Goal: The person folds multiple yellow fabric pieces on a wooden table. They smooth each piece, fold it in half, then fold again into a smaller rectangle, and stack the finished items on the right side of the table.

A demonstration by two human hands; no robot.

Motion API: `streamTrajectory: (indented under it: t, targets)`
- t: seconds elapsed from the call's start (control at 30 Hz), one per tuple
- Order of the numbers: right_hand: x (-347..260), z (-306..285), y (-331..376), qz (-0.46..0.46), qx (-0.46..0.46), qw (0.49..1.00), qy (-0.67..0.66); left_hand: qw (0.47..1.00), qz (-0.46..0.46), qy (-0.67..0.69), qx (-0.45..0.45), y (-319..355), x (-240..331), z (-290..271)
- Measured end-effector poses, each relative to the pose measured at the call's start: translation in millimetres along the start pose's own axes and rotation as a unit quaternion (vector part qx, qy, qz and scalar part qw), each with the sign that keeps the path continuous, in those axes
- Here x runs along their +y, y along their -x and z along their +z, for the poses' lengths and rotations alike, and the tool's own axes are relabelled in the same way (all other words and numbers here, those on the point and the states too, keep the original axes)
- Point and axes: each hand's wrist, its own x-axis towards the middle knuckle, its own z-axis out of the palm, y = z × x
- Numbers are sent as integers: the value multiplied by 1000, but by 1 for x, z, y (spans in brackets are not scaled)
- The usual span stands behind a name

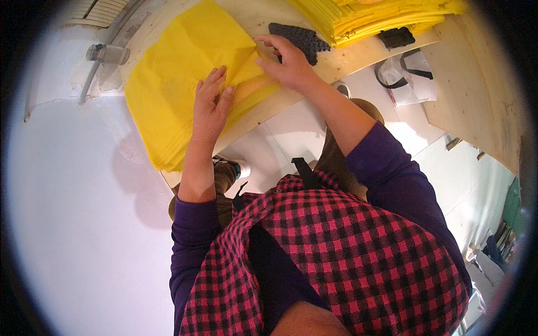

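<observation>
A stack of thin yellow fabric sheets (174, 84) lies on a pale wooden table. On its near right part rests my left hand (212, 109), fingers stretched out and thumb apart, over a raised fold. At the stack's right corner is my right hand (287, 63), its fingers curved and a gap between thumb and forefinger. The thumb touches or nearly touches the fabric's edge there. Just beyond my right hand lies a dark grey textured cloth (300, 42), partly hidden by the fingers.
A tall pile of folded yellow fabric (375, 22) stands at the far right, beside a small black tray-like item (397, 38). A white bag with black handles (412, 78) is below the table edge at the right. A pipe and a clear cylinder (107, 54) are by the wall at the left.
</observation>
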Motion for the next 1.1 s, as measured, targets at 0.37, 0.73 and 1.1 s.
streamTrajectory:
  t: [0.37, 0.73, 1.1]
  targets:
    - [-15, -18, -8, -45, -56, 995, 63, 1000, 0, -2, 5, 1, 0, -1]
    - [-18, -16, -46, -188, -219, 952, 102, 996, 34, -76, -27, 0, 10, -6]
    - [-28, -17, -53, -81, -268, 957, 76, 995, 31, -87, -47, -3, 18, -12]
